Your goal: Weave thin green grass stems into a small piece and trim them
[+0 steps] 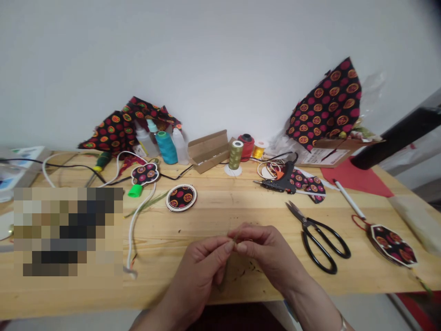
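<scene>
Above the table's front edge, my left hand [203, 262] and my right hand [270, 253] meet fingertip to fingertip. Both are closed in a pinch on a thin green thread [234, 237], whose ends are mostly hidden by the fingers. Beyond them lies a round wood-framed fabric piece [181, 198] with a dark fruit print. To the right of my right hand rest black-handled scissors [319, 236], blades slightly apart. A spool of olive green thread [235, 155] stands upright farther back.
A glue gun [284, 181] lies behind the scissors. At right is an octagonal fabric ornament [392, 244] near a white pen [349, 199]. A cardboard box [208, 151] and a teal thread cone [166, 148] stand at the back. A white cord [132, 230] runs at left, beside a blurred-out patch.
</scene>
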### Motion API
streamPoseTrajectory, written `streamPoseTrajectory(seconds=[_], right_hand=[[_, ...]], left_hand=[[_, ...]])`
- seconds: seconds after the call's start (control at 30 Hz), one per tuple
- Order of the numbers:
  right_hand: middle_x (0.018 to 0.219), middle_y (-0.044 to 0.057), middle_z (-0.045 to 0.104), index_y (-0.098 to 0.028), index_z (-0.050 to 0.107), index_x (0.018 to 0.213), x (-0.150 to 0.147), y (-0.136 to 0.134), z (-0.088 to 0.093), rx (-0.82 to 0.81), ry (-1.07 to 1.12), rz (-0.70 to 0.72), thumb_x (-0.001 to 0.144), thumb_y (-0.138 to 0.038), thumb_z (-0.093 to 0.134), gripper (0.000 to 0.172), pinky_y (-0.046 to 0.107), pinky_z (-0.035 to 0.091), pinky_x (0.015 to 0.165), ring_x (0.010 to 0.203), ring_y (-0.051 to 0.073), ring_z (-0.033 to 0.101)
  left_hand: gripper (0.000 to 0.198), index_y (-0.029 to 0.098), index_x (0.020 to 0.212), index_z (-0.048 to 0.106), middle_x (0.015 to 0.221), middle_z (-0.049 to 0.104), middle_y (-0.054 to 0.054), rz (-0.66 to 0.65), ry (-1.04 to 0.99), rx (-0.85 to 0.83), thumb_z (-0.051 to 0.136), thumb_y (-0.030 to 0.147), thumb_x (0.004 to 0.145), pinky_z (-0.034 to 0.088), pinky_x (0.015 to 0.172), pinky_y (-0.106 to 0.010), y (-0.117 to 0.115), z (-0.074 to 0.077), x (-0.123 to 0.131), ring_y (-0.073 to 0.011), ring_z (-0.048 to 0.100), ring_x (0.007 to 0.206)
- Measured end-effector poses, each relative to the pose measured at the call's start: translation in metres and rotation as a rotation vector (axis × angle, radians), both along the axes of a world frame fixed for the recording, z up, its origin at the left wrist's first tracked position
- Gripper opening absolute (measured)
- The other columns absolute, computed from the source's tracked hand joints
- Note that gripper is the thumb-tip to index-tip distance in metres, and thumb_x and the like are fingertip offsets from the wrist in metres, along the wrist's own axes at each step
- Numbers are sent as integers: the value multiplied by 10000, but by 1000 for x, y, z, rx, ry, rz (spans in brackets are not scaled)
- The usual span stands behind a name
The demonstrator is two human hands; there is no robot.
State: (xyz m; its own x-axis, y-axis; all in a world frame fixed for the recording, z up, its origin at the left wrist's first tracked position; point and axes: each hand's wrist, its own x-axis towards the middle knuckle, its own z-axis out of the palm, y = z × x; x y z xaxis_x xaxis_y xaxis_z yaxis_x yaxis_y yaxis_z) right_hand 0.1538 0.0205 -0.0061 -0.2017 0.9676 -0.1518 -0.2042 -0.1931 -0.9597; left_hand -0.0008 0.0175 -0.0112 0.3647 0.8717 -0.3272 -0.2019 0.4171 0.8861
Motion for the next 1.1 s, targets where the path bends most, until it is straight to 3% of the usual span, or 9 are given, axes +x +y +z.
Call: streamPoseTrajectory(seconds=[0.27,0.63,0.77,1.0,1.1], right_hand=[[724,12,660,-202,753,753,0,3,4,-17,-20,-15,641,-235,747,117,267,425,697,719,147,571],[626,-19,624,-188,719,631,-3,2,6,-40,-35,-73,620,-180,729,16,232,413,626,624,113,540],[578,-30,578,-158,655,574,-5,3,8,-39,-61,-94,624,-171,702,69,222,396,590,582,99,507],[556,-38,509,-164,553,558,-2,3,15,89,-237,-75,704,-175,620,161,227,368,569,563,98,455],[572,-35,510,-165,542,565,0,4,16,131,-270,-95,712,-170,601,159,232,369,582,579,103,455]], left_hand=[[255,161,632,642,448,326,72,-7,165,75,589,349,796,190,440,-222,1,4,-2,-83,250,453],[256,156,690,661,464,310,70,-42,203,73,574,368,804,181,441,-232,0,5,-1,-85,239,460],[288,150,678,655,472,304,70,-71,242,81,570,393,807,171,442,-235,-1,6,-1,-84,236,467],[255,162,703,607,531,310,66,-130,34,25,538,368,836,182,451,-234,-2,4,0,-88,242,490],[265,163,726,601,521,296,73,-143,43,14,520,387,844,177,445,-236,-1,4,1,-88,233,475]])
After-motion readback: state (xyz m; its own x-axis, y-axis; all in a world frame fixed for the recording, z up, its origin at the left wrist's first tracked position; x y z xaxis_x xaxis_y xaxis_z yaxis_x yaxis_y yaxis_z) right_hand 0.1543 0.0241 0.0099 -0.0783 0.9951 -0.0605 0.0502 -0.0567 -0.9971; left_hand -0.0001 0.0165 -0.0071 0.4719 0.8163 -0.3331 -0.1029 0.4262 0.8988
